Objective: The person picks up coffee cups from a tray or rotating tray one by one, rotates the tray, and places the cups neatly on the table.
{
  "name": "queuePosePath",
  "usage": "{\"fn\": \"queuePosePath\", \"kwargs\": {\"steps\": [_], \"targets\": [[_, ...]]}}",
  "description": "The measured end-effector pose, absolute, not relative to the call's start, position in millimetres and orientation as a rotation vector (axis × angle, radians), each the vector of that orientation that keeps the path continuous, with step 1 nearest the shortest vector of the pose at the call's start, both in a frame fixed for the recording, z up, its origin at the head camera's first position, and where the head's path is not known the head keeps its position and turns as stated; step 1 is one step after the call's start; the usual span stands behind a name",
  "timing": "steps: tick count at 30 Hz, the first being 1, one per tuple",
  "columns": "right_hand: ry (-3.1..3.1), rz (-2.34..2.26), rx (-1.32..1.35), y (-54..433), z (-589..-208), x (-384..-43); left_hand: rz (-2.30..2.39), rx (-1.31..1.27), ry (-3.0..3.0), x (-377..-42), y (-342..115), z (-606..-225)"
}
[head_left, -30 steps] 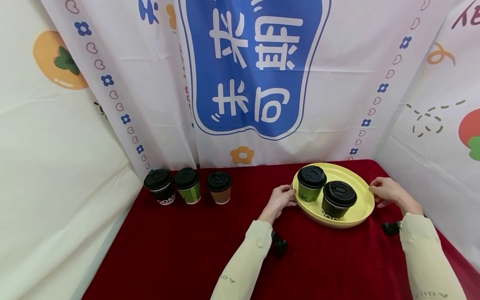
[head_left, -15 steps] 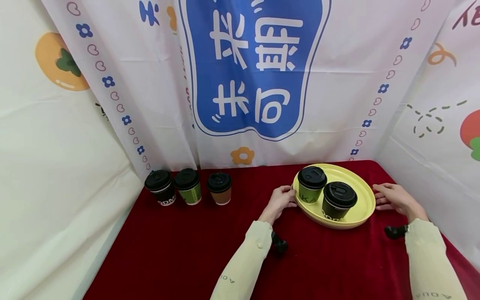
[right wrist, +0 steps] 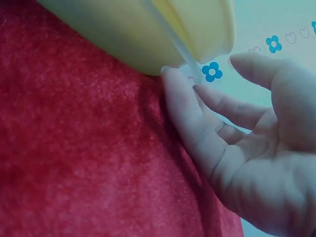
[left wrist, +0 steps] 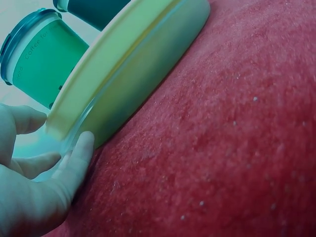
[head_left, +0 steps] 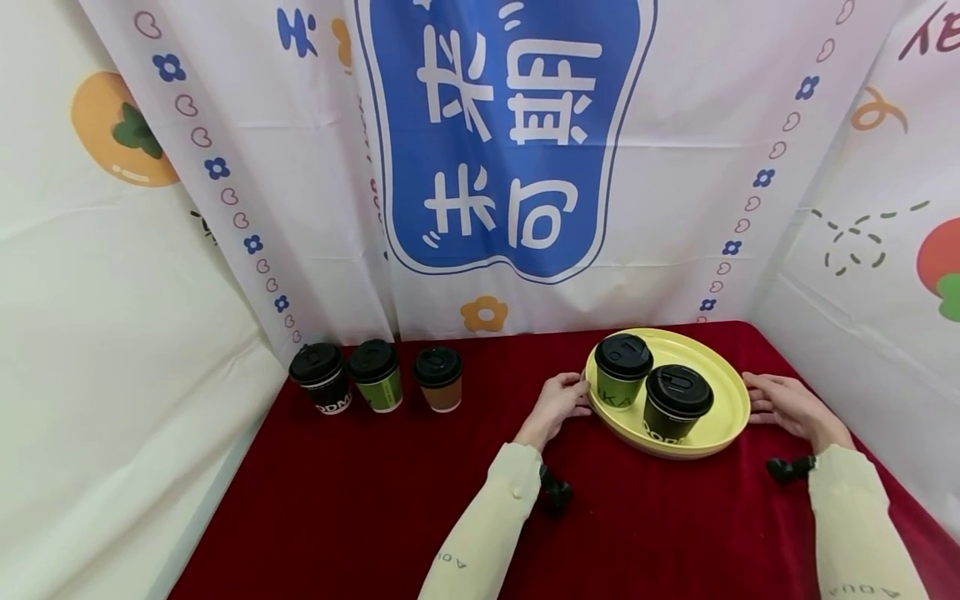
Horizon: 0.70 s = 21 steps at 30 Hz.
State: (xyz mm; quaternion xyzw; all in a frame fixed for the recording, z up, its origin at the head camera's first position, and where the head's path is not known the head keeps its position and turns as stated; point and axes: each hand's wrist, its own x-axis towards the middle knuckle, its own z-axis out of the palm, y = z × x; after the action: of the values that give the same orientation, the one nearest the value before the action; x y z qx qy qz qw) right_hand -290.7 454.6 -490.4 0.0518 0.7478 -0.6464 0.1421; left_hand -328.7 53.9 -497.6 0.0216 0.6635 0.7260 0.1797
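The tray (head_left: 723, 396), yellow and round, lies flat on the table (head_left: 375, 500) near its far right corner. It carries two upright cups with black lids: a green cup (head_left: 619, 390) by the tray's left rim, and a black cup (head_left: 670, 417) just to its right and nearer the table's front edge. In the head view their lids sit close together; whether the cups touch is hard to tell.

The left hand (head_left: 555, 406) is at the tray's left rim, thumb and fingers spread apart, with fingertips against the tray's side, low down by the red cloth. The right hand (head_left: 789, 406) is at the opposite rim, its fingers lightly bent and spread; one fingertip reaches the tray's lower edge, and the thumb points at the upper rim. Whether that thumb touches is unclear.

Three more lidded cups stand upright along the table's far edge, starting at the far left corner: a dark cup (head_left: 322, 387), a lime cup (head_left: 378, 387) close beside it, and a brown cup (head_left: 440, 392) slightly apart on the right. A white curtain (head_left: 675, 208) with a blue panel (head_left: 495, 150) hangs behind the far edge.
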Motion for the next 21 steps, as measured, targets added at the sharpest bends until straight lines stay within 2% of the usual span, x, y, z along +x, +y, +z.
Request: {"fn": "queuePosePath", "kwargs": {"steps": [21], "targets": [[2.08,-1.92,0.173,455.6,-493.9,-290.5,1.883,0.174,2.174,-340.2,28.7,-456.7]]}}
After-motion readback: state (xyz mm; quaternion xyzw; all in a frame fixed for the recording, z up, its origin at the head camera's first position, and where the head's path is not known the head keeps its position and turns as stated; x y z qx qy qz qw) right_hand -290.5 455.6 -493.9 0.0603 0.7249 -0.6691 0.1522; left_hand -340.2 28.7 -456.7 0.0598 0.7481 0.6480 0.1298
